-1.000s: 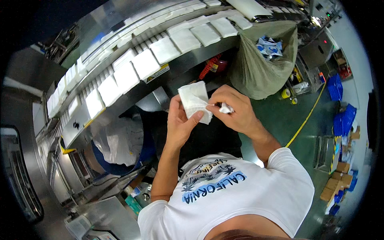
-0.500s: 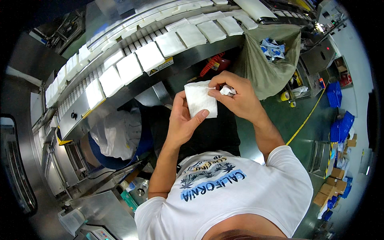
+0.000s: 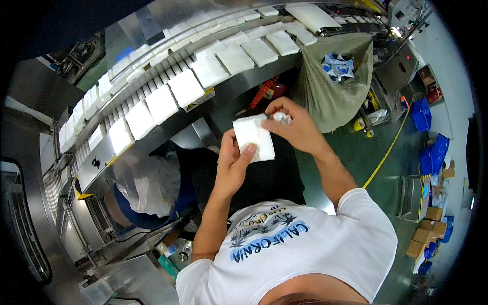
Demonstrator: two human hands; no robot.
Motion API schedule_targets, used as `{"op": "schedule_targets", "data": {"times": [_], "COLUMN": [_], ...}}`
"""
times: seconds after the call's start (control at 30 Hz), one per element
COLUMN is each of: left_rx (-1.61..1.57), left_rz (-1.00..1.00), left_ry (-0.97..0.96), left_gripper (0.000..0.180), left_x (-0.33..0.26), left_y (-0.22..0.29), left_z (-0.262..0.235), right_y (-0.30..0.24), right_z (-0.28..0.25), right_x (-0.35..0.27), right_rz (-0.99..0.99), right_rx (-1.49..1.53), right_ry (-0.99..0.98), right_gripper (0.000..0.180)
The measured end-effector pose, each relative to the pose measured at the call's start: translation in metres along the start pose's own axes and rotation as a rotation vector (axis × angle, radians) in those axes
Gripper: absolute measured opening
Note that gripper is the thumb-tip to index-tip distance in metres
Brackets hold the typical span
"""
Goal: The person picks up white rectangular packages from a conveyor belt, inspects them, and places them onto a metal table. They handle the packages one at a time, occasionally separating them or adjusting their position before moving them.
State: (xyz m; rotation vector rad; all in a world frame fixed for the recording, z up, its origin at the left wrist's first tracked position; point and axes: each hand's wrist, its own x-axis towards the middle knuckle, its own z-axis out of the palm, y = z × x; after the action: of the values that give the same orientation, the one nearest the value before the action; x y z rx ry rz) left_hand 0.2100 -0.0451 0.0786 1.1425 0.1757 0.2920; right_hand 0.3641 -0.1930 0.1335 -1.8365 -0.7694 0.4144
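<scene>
A folded white wipe (image 3: 252, 131), square and thick at its edges, is held over my lap. My left hand (image 3: 231, 163) grips it from the left, thumb flat on the lower part of its face and fingers behind. Beside its upper right corner is my right hand (image 3: 300, 129), with the thumb and forefinger close together at that edge. A small crumpled white scrap (image 3: 282, 118) is tucked in the curled fingers of my right hand. Whether the right fingertips pinch the wipe's edge is hard to tell.
Ahead, a roller conveyor (image 3: 147, 91) carries rows of folded white wipes (image 3: 186, 88). A green cloth sack (image 3: 338, 96) holding blue-and-white packets hangs to the right. Left of my legs stands a blue bin (image 3: 133, 206) with a clear plastic liner. Blue crates (image 3: 423, 119) line the far right.
The wipe has come slightly lower in view, and my left thumb has slid further left on it. My right hand has moved a little left and down. The head view has shifted slightly.
</scene>
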Motion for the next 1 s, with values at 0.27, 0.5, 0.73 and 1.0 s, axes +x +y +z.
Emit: {"op": "schedule_targets", "data": {"times": [0.27,0.5,0.73,1.0], "left_rx": [-0.295,-0.197,0.064,0.464], "left_rz": [-0.062,-0.005,0.046,0.000], "left_ry": [0.109,0.154,-0.077,-0.265], "left_gripper": [0.041,0.044,0.040,0.040], "left_x": [0.009,0.011,0.003,-0.002], "left_y": [-0.007,-0.008,-0.005,0.011], "left_z": [0.007,0.016,0.000,-0.011], "right_y": [0.013,0.013,0.005,-0.001], "right_z": [0.019,0.027,-0.015,-0.020], "right_x": [-0.021,-0.028,-0.008,-0.006], "right_rz": [-0.076,-0.170,-0.060,-0.144], "right_rx": [0.094,-0.034,0.153,-0.180], "right_ry": [0.127,0.190,-0.034,-0.365], "right_gripper": [0.017,0.016,0.050,0.038]}}
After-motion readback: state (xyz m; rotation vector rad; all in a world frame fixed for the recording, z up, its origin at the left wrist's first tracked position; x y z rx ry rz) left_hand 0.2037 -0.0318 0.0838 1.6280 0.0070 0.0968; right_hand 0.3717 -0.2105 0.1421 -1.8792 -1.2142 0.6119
